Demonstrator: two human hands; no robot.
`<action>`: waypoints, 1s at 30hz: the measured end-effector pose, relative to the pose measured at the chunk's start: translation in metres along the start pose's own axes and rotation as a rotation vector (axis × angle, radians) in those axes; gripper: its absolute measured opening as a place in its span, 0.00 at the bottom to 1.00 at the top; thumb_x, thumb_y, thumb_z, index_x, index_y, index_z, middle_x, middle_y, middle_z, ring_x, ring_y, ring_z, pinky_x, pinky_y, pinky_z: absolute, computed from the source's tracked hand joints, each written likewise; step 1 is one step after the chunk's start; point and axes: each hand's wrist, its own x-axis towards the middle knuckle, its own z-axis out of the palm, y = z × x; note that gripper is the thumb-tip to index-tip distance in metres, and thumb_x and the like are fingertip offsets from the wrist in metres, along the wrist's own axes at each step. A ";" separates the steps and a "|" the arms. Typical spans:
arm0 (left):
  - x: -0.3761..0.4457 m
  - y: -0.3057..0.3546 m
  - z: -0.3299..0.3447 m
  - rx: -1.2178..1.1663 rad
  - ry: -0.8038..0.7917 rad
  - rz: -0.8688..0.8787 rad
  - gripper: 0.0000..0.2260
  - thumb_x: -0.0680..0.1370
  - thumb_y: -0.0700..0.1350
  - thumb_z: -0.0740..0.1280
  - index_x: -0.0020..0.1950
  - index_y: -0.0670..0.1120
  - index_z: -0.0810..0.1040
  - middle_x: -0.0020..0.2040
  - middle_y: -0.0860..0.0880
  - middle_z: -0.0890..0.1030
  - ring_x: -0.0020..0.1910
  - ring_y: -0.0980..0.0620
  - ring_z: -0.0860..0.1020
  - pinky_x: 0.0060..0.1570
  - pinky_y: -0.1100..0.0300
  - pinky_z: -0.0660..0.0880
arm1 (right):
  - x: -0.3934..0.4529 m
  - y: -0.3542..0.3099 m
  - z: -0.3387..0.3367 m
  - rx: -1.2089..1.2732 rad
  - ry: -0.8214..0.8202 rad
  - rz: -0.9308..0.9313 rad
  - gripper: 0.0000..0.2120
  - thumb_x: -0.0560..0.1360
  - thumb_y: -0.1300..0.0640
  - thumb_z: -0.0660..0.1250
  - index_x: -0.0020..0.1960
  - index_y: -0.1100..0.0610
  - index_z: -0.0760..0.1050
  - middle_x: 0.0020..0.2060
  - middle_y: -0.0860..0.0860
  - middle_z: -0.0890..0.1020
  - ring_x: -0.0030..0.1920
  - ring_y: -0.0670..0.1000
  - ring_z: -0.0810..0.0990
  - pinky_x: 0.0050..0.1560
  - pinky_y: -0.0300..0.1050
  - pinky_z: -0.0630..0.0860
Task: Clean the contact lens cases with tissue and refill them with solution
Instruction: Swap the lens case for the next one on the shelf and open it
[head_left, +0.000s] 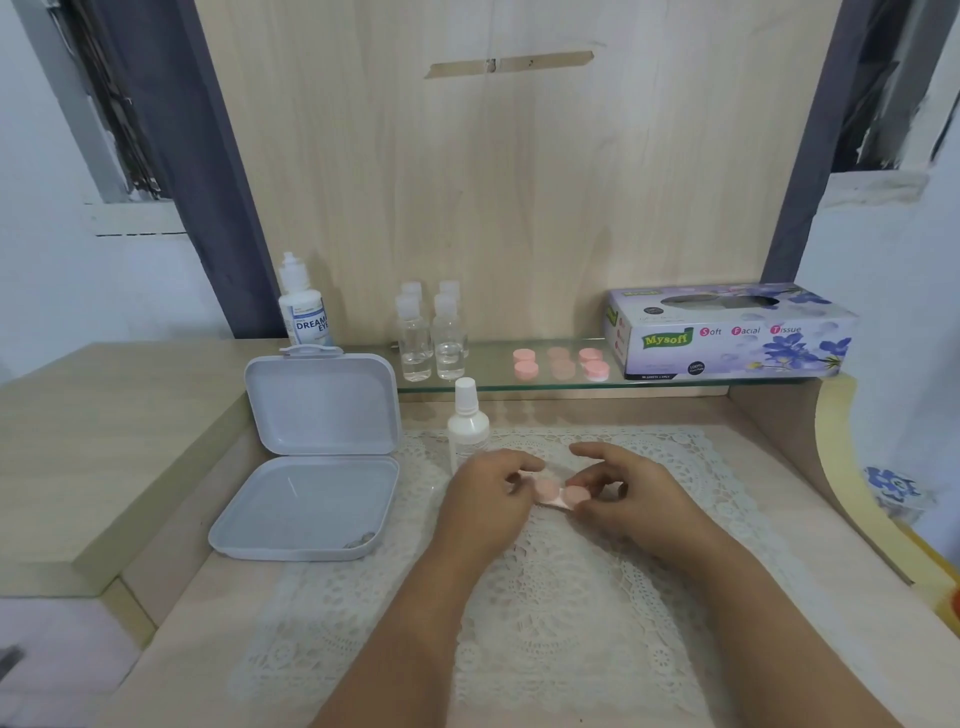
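Note:
A pink contact lens case (560, 494) with two round caps is held just above the white lace mat (571, 597). My left hand (488, 499) grips its left end and my right hand (618, 491) pinches its right cap. Three more pink lens cases (560, 362) lie on the glass shelf (488, 383). A tissue box (727, 332) stands at the shelf's right end. A solution bottle labelled Dream Eye (304, 306) stands at the back left. A small white dropper bottle (467, 421) stands on the mat just behind my left hand.
An open grey plastic box (311, 462) lies left of the mat, its lid up. Several small clear bottles (431, 332) stand on the glass shelf. A raised wooden ledge (104, 447) runs along the left, and a curved wooden side panel (841, 467) bounds the right.

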 end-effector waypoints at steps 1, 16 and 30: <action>0.000 0.001 -0.004 -0.042 0.109 0.006 0.12 0.74 0.34 0.65 0.47 0.49 0.84 0.46 0.56 0.81 0.45 0.58 0.78 0.48 0.60 0.75 | 0.000 -0.001 0.000 -0.002 0.022 -0.014 0.25 0.71 0.63 0.72 0.63 0.43 0.73 0.44 0.42 0.83 0.39 0.39 0.79 0.35 0.30 0.73; 0.011 -0.009 -0.020 -0.107 0.674 -0.056 0.11 0.72 0.30 0.63 0.36 0.43 0.80 0.35 0.53 0.79 0.41 0.47 0.76 0.38 0.55 0.72 | 0.028 -0.076 0.004 -0.017 0.238 -0.258 0.20 0.71 0.56 0.73 0.59 0.42 0.73 0.41 0.43 0.81 0.45 0.38 0.75 0.42 0.26 0.68; 0.014 -0.010 -0.020 -0.138 0.695 -0.136 0.11 0.71 0.31 0.62 0.36 0.44 0.80 0.35 0.53 0.80 0.40 0.46 0.76 0.37 0.54 0.72 | 0.105 -0.101 0.046 -0.522 0.424 -0.260 0.26 0.71 0.47 0.69 0.68 0.49 0.69 0.49 0.44 0.82 0.61 0.50 0.70 0.59 0.46 0.59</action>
